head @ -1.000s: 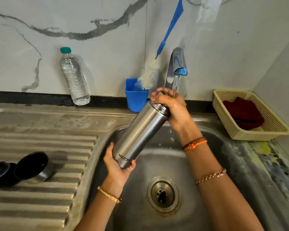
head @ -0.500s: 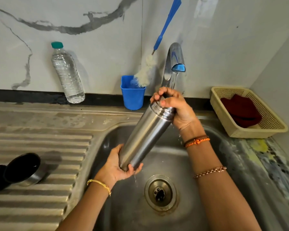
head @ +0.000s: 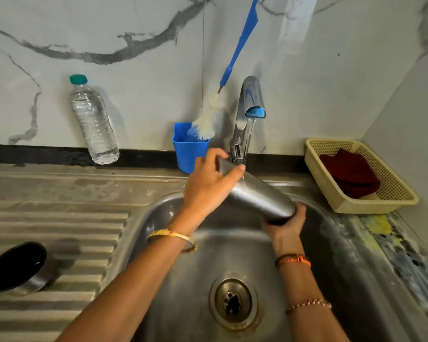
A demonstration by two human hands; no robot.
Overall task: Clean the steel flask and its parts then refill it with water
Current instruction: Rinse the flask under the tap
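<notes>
A: Scanning big to small: steel sink with ribbed drainboard, tap at the back, steel flask held tilted over the basin, just below the spout.

B: Hands?

A: Left hand is wrapped round the flask's upper end, by the tap. Right hand cups the lower end, fingers curled round it. Which end is the mouth, can't tell; frame is blurred there.

B: Handling?

A: Rigid, smooth, wet steel, so my guess is slippery. Probably light if empty, heavier once filled. Two-point hold at the ends looks sound; a grip mid-body would be likelier to slide.

B: Parts?

A: Black cup lid lies on its side on the drainboard, well apart from the flask. Bottle brush stands in the blue cup. Plastic water bottle stands against the wall.
</notes>
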